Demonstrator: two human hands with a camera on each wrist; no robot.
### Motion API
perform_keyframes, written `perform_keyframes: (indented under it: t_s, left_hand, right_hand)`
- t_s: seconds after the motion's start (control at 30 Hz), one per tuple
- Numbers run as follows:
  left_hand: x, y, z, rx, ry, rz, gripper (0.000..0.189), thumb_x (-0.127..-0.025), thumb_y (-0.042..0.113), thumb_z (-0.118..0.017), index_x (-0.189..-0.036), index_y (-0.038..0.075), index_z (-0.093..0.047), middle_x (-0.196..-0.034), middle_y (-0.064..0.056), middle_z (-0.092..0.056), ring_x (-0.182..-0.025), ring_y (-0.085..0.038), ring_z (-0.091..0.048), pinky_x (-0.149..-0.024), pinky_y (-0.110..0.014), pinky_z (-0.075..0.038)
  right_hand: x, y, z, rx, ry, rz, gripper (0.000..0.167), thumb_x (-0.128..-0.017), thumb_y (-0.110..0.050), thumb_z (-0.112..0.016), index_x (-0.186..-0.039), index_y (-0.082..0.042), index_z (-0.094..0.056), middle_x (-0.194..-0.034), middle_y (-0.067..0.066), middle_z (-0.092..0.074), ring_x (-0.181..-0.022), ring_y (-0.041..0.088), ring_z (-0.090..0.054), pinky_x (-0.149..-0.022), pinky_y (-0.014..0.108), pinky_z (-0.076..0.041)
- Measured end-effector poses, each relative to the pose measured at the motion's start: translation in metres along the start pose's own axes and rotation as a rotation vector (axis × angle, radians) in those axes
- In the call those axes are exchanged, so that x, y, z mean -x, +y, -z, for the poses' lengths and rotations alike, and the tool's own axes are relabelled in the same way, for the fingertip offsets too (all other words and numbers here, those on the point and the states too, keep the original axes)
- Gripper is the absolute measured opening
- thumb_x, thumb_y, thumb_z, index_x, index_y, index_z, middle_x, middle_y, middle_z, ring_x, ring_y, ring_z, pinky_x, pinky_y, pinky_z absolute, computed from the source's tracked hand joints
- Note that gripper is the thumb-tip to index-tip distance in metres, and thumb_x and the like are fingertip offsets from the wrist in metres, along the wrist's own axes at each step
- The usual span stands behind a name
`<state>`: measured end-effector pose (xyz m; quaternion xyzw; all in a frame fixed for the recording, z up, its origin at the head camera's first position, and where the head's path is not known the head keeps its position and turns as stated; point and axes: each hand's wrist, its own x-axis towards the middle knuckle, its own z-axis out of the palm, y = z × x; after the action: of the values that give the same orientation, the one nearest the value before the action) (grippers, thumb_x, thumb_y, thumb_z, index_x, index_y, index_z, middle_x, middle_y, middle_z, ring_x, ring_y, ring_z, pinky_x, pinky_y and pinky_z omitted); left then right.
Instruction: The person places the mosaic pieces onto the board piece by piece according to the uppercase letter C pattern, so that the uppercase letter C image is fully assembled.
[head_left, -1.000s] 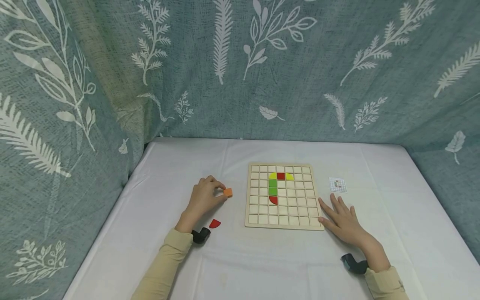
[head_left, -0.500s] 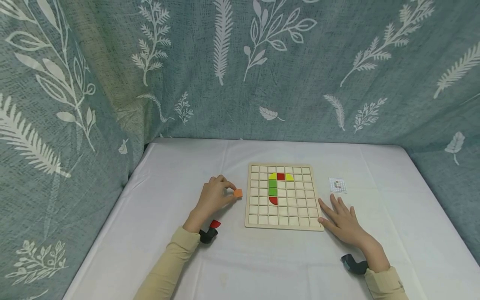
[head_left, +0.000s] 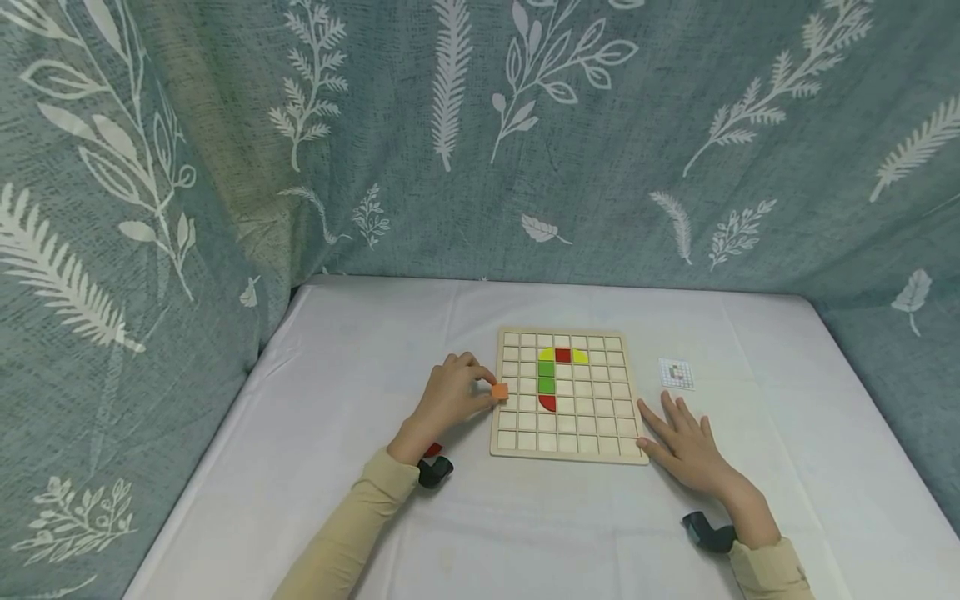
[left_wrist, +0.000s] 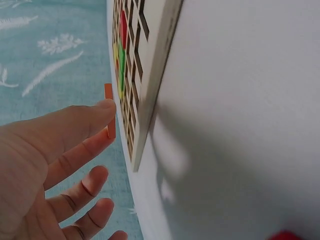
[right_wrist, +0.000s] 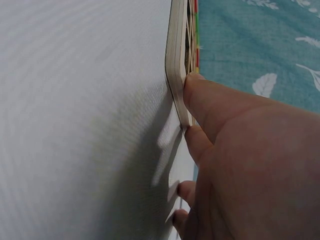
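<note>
Between thumb and forefinger, my left hand (head_left: pixel 450 394) pinches a thin orange square tile (head_left: pixel 500 391); the tile appears over the left edge of the wooden grid board (head_left: pixel 495 433). In the left wrist view the orange tile (left_wrist: pixel 111 125) is seen edge-on, held above the surface. Set in the board's cells are two green squares (head_left: pixel 546 377), a red square (head_left: pixel 562 355), two yellow corner pieces (head_left: pixel 580 357) and a red quarter-round piece (head_left: pixel 548 403). My right hand (head_left: pixel 690 450) lies with fingers spread, thumb and forefinger touching the board's right edge.
Another red piece (head_left: pixel 432 450) lies on the white cloth, partly hidden by the left wrist. A small printed pattern card (head_left: pixel 677 373) sits right of the board. Black wrist cameras (head_left: pixel 708 533) are worn on both wrists. A teal leaf-print curtain (head_left: pixel 480 208) hangs behind the table.
My left hand has carried the orange tile rightward from the cloth beside the board to its left edge. My right hand stays in place at the board's right edge.
</note>
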<state>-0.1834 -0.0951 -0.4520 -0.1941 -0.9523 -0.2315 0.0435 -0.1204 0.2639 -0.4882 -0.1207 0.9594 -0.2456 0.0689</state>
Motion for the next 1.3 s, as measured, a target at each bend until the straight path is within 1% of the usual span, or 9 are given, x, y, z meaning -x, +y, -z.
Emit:
perform_keyframes:
  t_s: [0.17, 0.3, 0.43, 0.63, 0.73, 0.97, 1.2, 1.3]
  left_hand:
    - [-0.003, 0.007, -0.001, 0.031, -0.006, -0.031, 0.022, -0.074, 0.029, -0.077, -0.092, 0.016, -0.073, -0.093, -0.004, -0.059, -0.079, -0.018, -0.045, -0.068, -0.035, -0.037]
    - [-0.006, 0.013, -0.003, 0.024, -0.015, -0.056, 0.023, -0.074, 0.031, -0.077, -0.092, 0.016, -0.073, -0.092, -0.004, -0.059, -0.078, -0.018, -0.045, -0.068, -0.035, -0.038]
    - [-0.009, 0.019, -0.006, 0.021, -0.033, -0.066, 0.023, -0.075, 0.031, -0.076, -0.093, 0.017, -0.073, -0.094, -0.004, -0.059, -0.078, -0.018, -0.044, -0.068, -0.034, -0.037]
    - [-0.016, 0.026, -0.012, 0.001, -0.048, -0.085, 0.026, -0.075, 0.035, -0.076, -0.093, 0.018, -0.073, -0.093, -0.004, -0.058, -0.075, -0.018, -0.043, -0.065, -0.032, -0.036]
    - [-0.018, 0.029, -0.014, 0.004, -0.053, -0.092, 0.026, -0.074, 0.035, -0.076, -0.094, 0.019, -0.073, -0.093, -0.004, -0.058, -0.076, -0.017, -0.043, -0.065, -0.032, -0.036]
    - [-0.025, 0.037, -0.019, 0.01, -0.057, -0.122, 0.02, -0.078, 0.03, -0.073, -0.095, 0.019, -0.073, -0.095, -0.002, -0.059, -0.081, -0.018, -0.047, -0.067, -0.033, -0.038]
    - [-0.03, 0.046, -0.027, -0.002, -0.083, -0.136, 0.022, -0.078, 0.034, -0.074, -0.095, 0.02, -0.073, -0.095, -0.003, -0.059, -0.079, -0.018, -0.047, -0.065, -0.031, -0.036]
    - [-0.031, 0.05, -0.03, 0.001, -0.097, -0.138, 0.024, -0.078, 0.036, -0.073, -0.095, 0.02, -0.074, -0.095, -0.003, -0.059, -0.08, -0.017, -0.046, -0.067, -0.031, -0.036]
  right_hand:
    - [0.0, -0.001, 0.0, 0.0, -0.003, 0.002, 0.065, -0.091, -0.045, -0.049, -0.145, -0.012, -0.032, -0.15, 0.03, -0.009, -0.137, 0.049, -0.001, -0.1, 0.07, 0.005]
    - [0.001, -0.003, 0.0, 0.004, 0.0, 0.007, 0.064, -0.091, -0.045, -0.049, -0.145, -0.013, -0.032, -0.149, 0.031, -0.01, -0.136, 0.05, -0.002, -0.099, 0.071, 0.005]
    - [0.002, -0.003, 0.0, 0.009, 0.007, 0.011, 0.063, -0.091, -0.044, -0.049, -0.144, -0.013, -0.034, -0.149, 0.031, -0.01, -0.136, 0.051, -0.004, -0.098, 0.072, 0.004]
    - [0.002, -0.004, 0.0, 0.006, 0.009, 0.014, 0.062, -0.092, -0.043, -0.049, -0.144, -0.014, -0.034, -0.149, 0.031, -0.011, -0.136, 0.051, -0.004, -0.098, 0.072, 0.004]
    - [0.002, -0.003, -0.001, 0.001, 0.008, 0.016, 0.062, -0.092, -0.043, -0.049, -0.144, -0.014, -0.034, -0.149, 0.03, -0.01, -0.136, 0.051, -0.003, -0.098, 0.072, 0.004]
    - [-0.001, -0.001, -0.002, 0.004, 0.013, 0.013, 0.061, -0.092, -0.045, -0.048, -0.144, -0.015, -0.035, -0.15, 0.03, -0.01, -0.136, 0.05, -0.002, -0.099, 0.071, 0.004]
    - [-0.001, 0.001, -0.004, 0.014, 0.016, 0.011, 0.061, -0.091, -0.045, -0.048, -0.144, -0.016, -0.035, -0.15, 0.029, -0.011, -0.136, 0.05, -0.003, -0.099, 0.071, 0.004]
    - [-0.001, 0.001, -0.003, 0.014, 0.012, 0.011, 0.062, -0.092, -0.045, -0.048, -0.144, -0.015, -0.035, -0.15, 0.029, -0.011, -0.136, 0.05, -0.003, -0.099, 0.072, 0.004]
